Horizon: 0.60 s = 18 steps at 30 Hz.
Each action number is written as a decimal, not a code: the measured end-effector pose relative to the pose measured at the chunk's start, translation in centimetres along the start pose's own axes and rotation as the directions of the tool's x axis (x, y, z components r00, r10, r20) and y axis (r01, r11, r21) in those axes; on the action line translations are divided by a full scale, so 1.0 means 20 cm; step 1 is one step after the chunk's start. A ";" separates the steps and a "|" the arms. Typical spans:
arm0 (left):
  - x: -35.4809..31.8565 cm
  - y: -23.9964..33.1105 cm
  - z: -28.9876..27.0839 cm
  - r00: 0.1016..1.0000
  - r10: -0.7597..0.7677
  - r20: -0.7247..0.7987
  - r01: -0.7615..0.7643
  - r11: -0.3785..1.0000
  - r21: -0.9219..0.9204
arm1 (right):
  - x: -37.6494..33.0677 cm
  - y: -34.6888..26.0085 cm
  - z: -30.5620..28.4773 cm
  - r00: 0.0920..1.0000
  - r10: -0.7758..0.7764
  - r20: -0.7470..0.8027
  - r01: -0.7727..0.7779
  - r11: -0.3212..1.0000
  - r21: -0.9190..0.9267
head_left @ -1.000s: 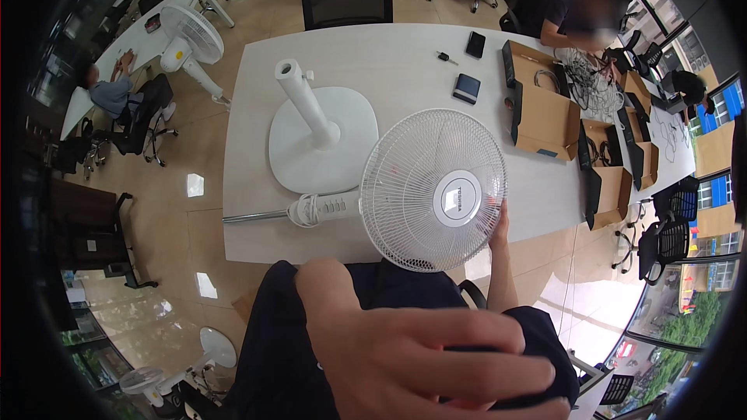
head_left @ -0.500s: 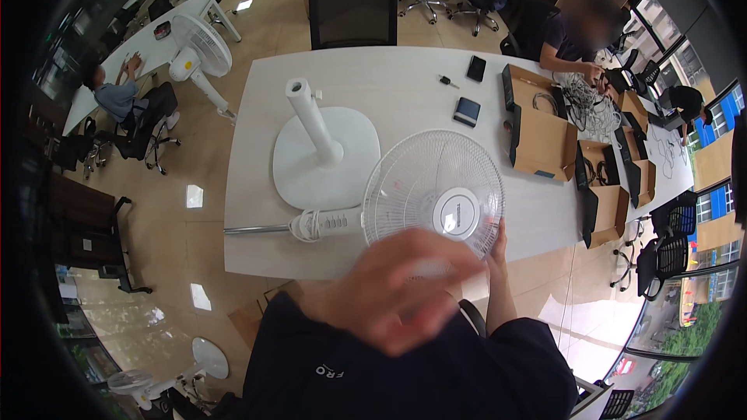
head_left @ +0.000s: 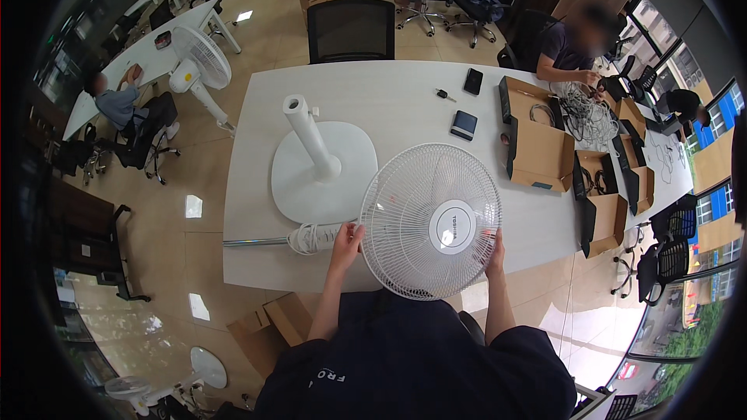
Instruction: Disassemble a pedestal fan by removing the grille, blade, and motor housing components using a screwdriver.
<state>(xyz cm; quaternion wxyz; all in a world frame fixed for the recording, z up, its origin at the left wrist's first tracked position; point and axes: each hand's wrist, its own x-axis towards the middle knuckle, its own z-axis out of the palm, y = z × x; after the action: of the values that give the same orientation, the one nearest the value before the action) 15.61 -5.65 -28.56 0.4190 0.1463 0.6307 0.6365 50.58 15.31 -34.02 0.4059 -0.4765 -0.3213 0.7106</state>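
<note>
At the near edge of the table is a round white wire fan grille (head_left: 401,222) with a pale centre disc. My left hand (head_left: 347,244) grips its left rim, fingers closed. My right hand (head_left: 496,256) holds the right rim, its fingers partly behind the wires. To the left of the grille lies a white control housing with a bundled cord (head_left: 310,239), partly hidden by my left hand. From it a metal pole (head_left: 254,243) runs to the left table edge. Farther back stands a white fan base (head_left: 292,179) with an upright hollow tube (head_left: 310,136).
A dark wallet (head_left: 464,125), a key (head_left: 446,95) and a black phone (head_left: 473,81) lie on the table (head_left: 405,101). Open cardboard boxes (head_left: 541,154) and tangled cables (head_left: 587,113) fill its right side, where another person (head_left: 564,50) handles cables. An assembled fan (head_left: 198,66) stands at left.
My left hand, blurred in front of the grille before, is now down on its left rim. My right hand has stayed on the right rim. The view has shifted slightly.
</note>
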 end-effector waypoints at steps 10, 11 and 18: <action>0.05 0.03 -0.04 0.991 -0.079 0.110 0.078 0.997 0.014 | 0.00 -0.01 0.00 0.998 -0.056 -0.022 0.053 0.992 -0.115; 0.03 0.08 -0.03 0.989 -0.084 0.122 0.085 0.996 0.000 | -0.01 -0.01 -0.01 0.997 -0.072 0.009 0.072 0.989 -0.126; 0.01 0.00 -0.10 0.996 -0.010 0.091 0.000 0.994 0.109 | -0.02 0.01 0.00 0.997 -0.074 -0.035 0.068 0.986 -0.151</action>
<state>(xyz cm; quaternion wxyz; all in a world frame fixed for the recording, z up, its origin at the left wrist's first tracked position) 14.10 -6.89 -28.97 0.4407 0.1963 0.6450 0.5926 50.53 14.92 -34.01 0.4005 -0.5080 -0.3823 0.6599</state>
